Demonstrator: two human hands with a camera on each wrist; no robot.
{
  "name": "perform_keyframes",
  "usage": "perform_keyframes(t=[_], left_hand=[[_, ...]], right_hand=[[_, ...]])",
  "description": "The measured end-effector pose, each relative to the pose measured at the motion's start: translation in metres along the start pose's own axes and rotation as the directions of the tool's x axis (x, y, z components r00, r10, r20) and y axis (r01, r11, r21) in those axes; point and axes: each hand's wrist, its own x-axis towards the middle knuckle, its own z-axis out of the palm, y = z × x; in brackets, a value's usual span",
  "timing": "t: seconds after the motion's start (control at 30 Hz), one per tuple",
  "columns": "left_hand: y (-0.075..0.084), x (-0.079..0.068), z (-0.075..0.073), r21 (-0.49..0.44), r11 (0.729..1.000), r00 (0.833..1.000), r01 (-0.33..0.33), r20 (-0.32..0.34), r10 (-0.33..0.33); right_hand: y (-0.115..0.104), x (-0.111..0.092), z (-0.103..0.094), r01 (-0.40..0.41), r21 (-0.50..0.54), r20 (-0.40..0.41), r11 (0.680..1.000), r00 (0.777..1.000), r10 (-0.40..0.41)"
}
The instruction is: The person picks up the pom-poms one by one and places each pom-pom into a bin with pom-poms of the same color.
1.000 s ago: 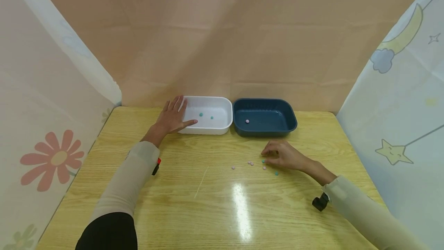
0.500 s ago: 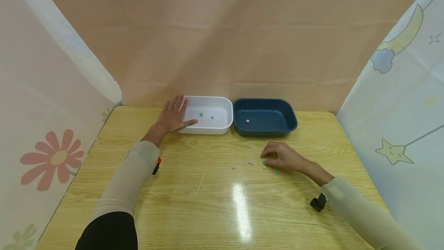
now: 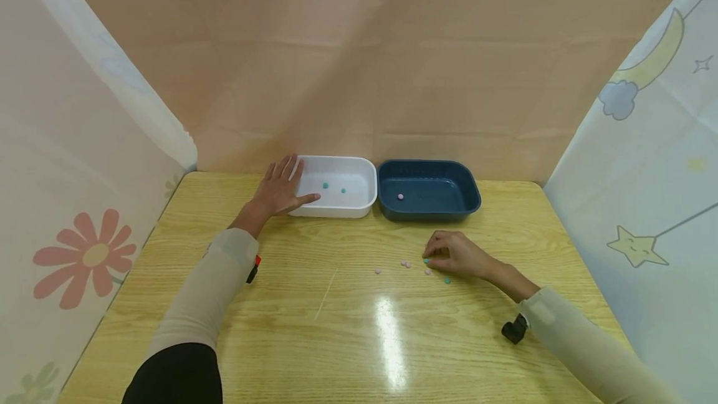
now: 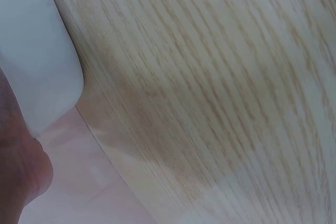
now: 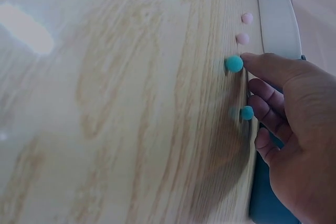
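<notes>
My left hand [image 3: 278, 189] lies with fingers spread over the left end of a white tray [image 3: 359, 211]; two small teal balls [image 3: 325, 186] sit in it. My right hand [image 3: 462, 254] is low over the table, thumb and fingers curved around a small teal ball [image 3: 426, 260] on the wood. In the right wrist view a gap shows between thumb and fingers, with that teal ball [image 5: 247, 113] by the fingertips. A nearer teal ball [image 5: 234, 63] appears beside the thumb tip. Several pink balls [image 3: 407, 265] lie to the hand's left.
A dark blue tray [image 3: 429, 214] stands against the white one, with one pink ball [image 3: 401, 197] inside. Both trays stand at the back of the wooden table [image 3: 291, 329], before a plain backdrop [image 3: 392, 80]. Patterned sheets [image 3: 634, 173] flank the table.
My right thumb and fingers have drawn slightly closer together around the teal ball, the fingertips coming down a little. The left hand and both trays stay where they were.
</notes>
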Motion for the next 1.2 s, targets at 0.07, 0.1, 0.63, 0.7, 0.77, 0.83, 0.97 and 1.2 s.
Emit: perform_keyframes(t=[0.07, 0.1, 0.63, 0.7, 0.77, 0.83, 0.97, 1.2], left_hand=[[0.0, 0.0, 0.0, 0.003, 1.0, 1.0, 0.0, 0.0, 0.0], [0.0, 0.0, 0.0, 0.005, 1.0, 1.0, 0.0, 0.001, 0.0], [0.001, 0.0, 0.0, -0.001, 1.0, 1.0, 0.012, 0.012, -0.012], [0.002, -0.001, -0.001, 0.003, 1.0, 1.0, 0.013, 0.014, -0.013], [0.002, -0.001, -0.002, 0.002, 1.0, 1.0, 0.013, 0.013, -0.013], [0.003, -0.001, -0.002, 0.003, 1.0, 1.0, 0.012, 0.01, -0.012], [0.004, -0.002, -0.004, -0.007, 1.0, 1.0, 0.011, -0.002, -0.011], [0.003, -0.002, -0.003, 0.002, 1.0, 1.0, 0.01, 0.003, -0.01]], right_hand=[[0.0, 0.0, 0.001, 0.007, 0.004, -0.005, 1.0, 1.0, -0.007], [0.0, 0.0, 0.001, 0.011, 0.007, -0.005, 1.0, 1.0, -0.011], [-0.002, 0.004, -0.002, 0.006, 0.007, 0.011, 1.0, 1.0, -0.006], [-0.003, 0.005, -0.004, 0.001, 0.013, 0.011, 1.0, 1.0, -0.001], [-0.003, 0.005, -0.005, -0.008, 0.016, 0.016, 1.0, 1.0, 0.008], [-0.004, 0.006, -0.007, -0.024, 0.005, 0.021, 1.0, 0.999, 0.024], [-0.007, 0.009, -0.011, -0.064, -0.02, 0.035, 0.998, 0.997, 0.065], [-0.011, 0.015, -0.02, -0.049, -0.016, 0.003, 0.999, 0.999, 0.049]])
